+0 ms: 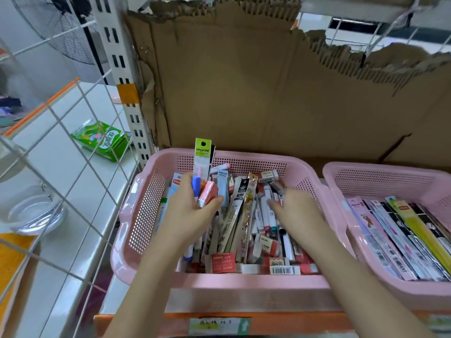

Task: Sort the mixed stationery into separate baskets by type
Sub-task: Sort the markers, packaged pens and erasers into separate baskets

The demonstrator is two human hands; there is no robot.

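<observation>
A pink basket [146, 211] in front of me is full of mixed stationery [246, 230]: pen packets, markers, erasers. My left hand [188, 213] is raised over its left side and grips a bunch of items, among them a green-topped pen packet [202, 157], a blue pen and a pink eraser [207, 193]. My right hand [297, 208] reaches down into the pile near the markers [266, 211], fingers bent among them; what it touches is hidden. A second pink basket [341, 176] to the right holds long flat pen packets [400, 235] laid side by side.
Torn brown cardboard [268, 93] stands behind the baskets. A white wire grid [73, 167] and a slotted shelf post [122, 81] close the left side. Beyond it lie a green packet [102, 140] and a glass bowl [34, 215]. An orange shelf edge [268, 323] runs below.
</observation>
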